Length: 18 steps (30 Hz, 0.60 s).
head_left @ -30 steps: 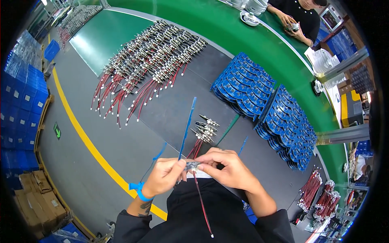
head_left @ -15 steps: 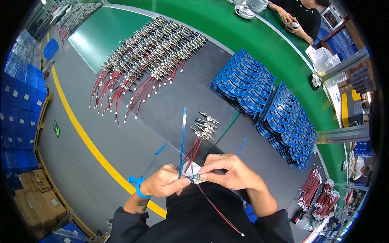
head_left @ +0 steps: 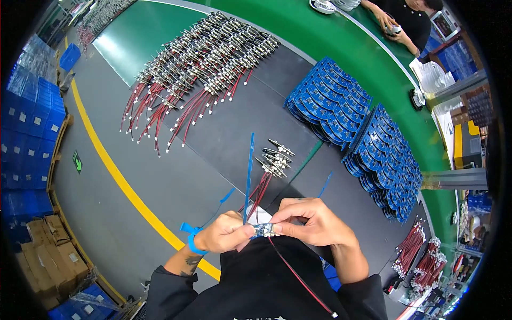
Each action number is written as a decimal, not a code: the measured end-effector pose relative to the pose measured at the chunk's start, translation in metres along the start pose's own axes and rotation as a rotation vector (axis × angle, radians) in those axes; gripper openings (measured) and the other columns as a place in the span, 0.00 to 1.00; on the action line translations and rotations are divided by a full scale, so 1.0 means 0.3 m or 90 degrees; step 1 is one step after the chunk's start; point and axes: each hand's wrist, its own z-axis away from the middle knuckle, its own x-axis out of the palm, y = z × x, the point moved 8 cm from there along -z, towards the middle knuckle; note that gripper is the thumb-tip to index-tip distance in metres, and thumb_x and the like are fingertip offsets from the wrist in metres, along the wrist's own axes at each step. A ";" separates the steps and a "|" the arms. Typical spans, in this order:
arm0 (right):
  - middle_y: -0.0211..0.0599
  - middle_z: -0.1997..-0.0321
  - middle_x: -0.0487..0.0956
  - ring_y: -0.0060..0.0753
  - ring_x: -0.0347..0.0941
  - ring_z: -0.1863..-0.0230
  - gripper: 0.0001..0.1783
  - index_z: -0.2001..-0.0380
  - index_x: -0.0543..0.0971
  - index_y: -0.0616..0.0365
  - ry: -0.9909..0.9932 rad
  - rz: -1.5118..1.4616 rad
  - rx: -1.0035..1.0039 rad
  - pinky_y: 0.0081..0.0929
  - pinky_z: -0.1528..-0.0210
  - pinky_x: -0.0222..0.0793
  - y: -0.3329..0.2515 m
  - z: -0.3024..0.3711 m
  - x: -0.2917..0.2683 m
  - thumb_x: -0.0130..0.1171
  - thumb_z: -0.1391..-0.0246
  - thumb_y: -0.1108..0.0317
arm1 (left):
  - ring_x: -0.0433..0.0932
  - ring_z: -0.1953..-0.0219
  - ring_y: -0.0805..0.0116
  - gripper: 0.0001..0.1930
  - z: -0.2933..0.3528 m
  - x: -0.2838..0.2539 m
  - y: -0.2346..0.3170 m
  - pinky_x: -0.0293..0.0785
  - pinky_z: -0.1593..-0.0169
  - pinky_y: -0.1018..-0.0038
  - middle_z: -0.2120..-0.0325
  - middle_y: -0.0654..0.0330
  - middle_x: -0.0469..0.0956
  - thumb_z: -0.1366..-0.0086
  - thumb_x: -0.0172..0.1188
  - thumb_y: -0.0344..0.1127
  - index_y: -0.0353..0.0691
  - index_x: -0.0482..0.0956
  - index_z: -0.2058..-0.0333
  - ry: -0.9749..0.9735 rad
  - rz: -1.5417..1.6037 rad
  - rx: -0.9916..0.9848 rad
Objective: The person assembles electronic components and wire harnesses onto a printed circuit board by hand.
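Note:
My left hand (head_left: pixel 224 233), with a blue band at the wrist, pinches one end of a small circuit board (head_left: pixel 263 230) between thumb and fingers. At the board's other end, the thumb and forefinger of my right hand (head_left: pixel 314 226) are closed on it. A red-and-black wire (head_left: pixel 298 278) hangs from the board down over my dark clothing, tipped with a white connector. Out of my left fist rises a narrow blue strip (head_left: pixel 249 173). Just beyond my hands lies a small pile of wired boards (head_left: pixel 276 162), its red leads trailing toward me past a white piece (head_left: pixel 260 214).
Rows of wired boards (head_left: pixel 205 58) cover the table's far left. Two stacks of blue circuit board panels (head_left: pixel 330 101) stand at right, near wire bundles (head_left: pixel 409 248). Another blue strip (head_left: pixel 326 184) lies on the mat. Across the green bench a person (head_left: pixel 410 24) handles a white part.
The small board has turned a little, showing more of its face. Both hands keep their grip on it. The whole view has shifted slightly.

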 end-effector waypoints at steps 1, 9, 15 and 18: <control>0.32 0.73 0.73 0.22 0.68 0.71 0.07 0.66 0.79 0.62 -0.001 -0.023 0.014 0.20 0.72 0.61 0.016 0.002 0.005 0.60 0.50 0.77 | 0.66 0.91 0.70 0.22 0.003 0.005 -0.012 0.59 0.84 0.73 0.93 0.63 0.68 0.33 0.46 0.32 0.38 0.67 0.89 0.000 0.066 0.002; 0.32 0.78 0.74 0.19 0.65 0.80 0.05 0.69 0.81 0.61 0.205 0.075 -0.038 0.18 0.79 0.58 0.018 -0.018 -0.054 0.63 0.52 0.76 | 0.65 0.91 0.70 0.23 0.066 -0.109 0.023 0.57 0.86 0.76 0.94 0.61 0.65 0.32 0.43 0.31 0.36 0.64 0.88 0.199 0.130 0.154; 0.33 0.75 0.72 0.28 0.67 0.79 0.06 0.71 0.81 0.58 0.462 0.509 -0.255 0.26 0.79 0.63 -0.042 -0.039 -0.098 0.64 0.56 0.72 | 0.63 0.94 0.73 0.23 0.071 -0.175 0.093 0.55 0.88 0.76 0.96 0.63 0.64 0.35 0.49 0.28 0.37 0.61 0.91 0.321 -0.127 0.065; 0.32 0.72 0.72 0.32 0.69 0.77 0.10 0.69 0.80 0.57 0.473 0.518 -0.197 0.28 0.76 0.65 -0.050 -0.024 -0.073 0.66 0.58 0.70 | 0.64 0.94 0.66 0.23 0.004 -0.121 0.082 0.56 0.88 0.71 0.95 0.59 0.64 0.39 0.57 0.32 0.37 0.62 0.91 0.254 -0.332 -0.011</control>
